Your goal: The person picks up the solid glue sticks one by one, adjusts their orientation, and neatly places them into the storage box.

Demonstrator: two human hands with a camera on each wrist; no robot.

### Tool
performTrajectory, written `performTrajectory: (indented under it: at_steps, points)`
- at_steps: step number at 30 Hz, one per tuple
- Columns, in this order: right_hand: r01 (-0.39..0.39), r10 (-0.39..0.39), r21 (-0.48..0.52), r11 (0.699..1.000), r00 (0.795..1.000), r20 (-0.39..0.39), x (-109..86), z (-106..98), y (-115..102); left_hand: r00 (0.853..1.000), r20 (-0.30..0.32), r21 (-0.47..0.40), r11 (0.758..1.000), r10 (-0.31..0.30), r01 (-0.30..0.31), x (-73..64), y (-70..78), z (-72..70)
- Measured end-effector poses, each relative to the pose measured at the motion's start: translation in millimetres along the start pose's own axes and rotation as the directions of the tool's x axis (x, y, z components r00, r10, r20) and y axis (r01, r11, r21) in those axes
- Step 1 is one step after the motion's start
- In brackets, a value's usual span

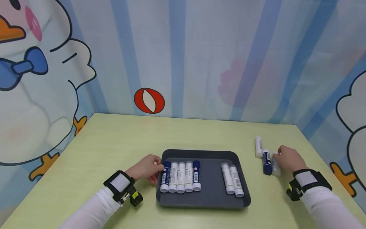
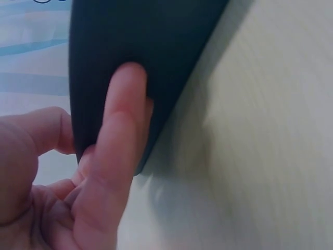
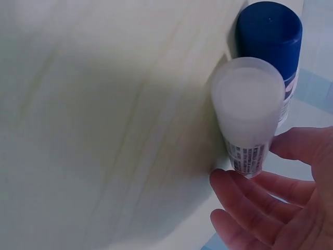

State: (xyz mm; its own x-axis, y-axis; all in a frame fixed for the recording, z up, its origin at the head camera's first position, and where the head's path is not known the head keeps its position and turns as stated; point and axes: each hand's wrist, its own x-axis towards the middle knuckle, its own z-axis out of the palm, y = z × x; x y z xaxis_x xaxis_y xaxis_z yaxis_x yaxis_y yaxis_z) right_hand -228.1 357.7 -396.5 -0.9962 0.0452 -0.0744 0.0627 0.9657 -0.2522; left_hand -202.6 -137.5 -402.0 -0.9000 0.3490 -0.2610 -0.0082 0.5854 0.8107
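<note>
My left hand (image 1: 147,167) holds the left rim of a dark grey tray (image 1: 211,203). In the left wrist view, fingers (image 2: 117,135) lie along its outer wall, with the thumb at the rim. Along the tray's left side lie a blue glue stick (image 1: 165,176), several white glue sticks (image 1: 180,177) and another blue one in a row. Two white glue sticks (image 1: 227,178) lie at its right side. To the right of the tray, my right hand (image 1: 290,158) pinches a white glue stick (image 3: 247,104) between thumb and fingers, beside a blue-capped glue stick (image 3: 268,34).
Another white glue stick (image 1: 258,147) lies on the table just behind the blue one. The pale yellow table (image 1: 128,133) ends at a wall hanging (image 1: 200,63) with blue stripes and cartoon figures.
</note>
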Motion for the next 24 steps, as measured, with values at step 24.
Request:
performTrajectory:
  at_steps: [24]
  points:
    - [0.038,-0.038,-0.011,0.999,0.999,0.023,1.6,-0.7,5.6,1.000,0.001,0.001,1.000,-0.014,0.014,0.9,-0.6,0.5]
